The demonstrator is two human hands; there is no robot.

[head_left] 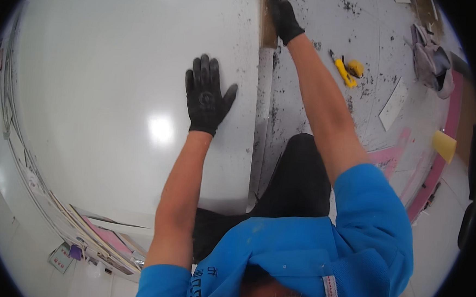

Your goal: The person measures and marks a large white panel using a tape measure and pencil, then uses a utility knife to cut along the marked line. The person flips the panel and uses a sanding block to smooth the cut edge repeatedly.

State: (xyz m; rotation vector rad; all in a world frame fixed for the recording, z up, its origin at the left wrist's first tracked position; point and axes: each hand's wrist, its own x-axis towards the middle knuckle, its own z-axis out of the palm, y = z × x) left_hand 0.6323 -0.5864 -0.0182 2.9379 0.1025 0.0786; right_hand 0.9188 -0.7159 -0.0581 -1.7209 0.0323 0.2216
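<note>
A large white panel [118, 59] with a glossy surface fills the left half of the head view. My left hand [205, 95], in a black glove, lies flat on it with fingers stretched out and thumb spread. Farther off, my right hand [285, 15], also gloved in black, is closed on a brown block [269, 28] at the panel's right edge. The block is long and narrow, and its exact kind is unclear. Part of the right fingers is lost at the top of the view.
Dark crumbs are scattered over the grey surface [317, 6] on the right. A yellow utility knife [345, 73], a yellow tape measure [355, 68], a white strip [394, 103] and a grey cloth bundle [431, 59] lie there. Stacked sheets [107, 238] line the lower left.
</note>
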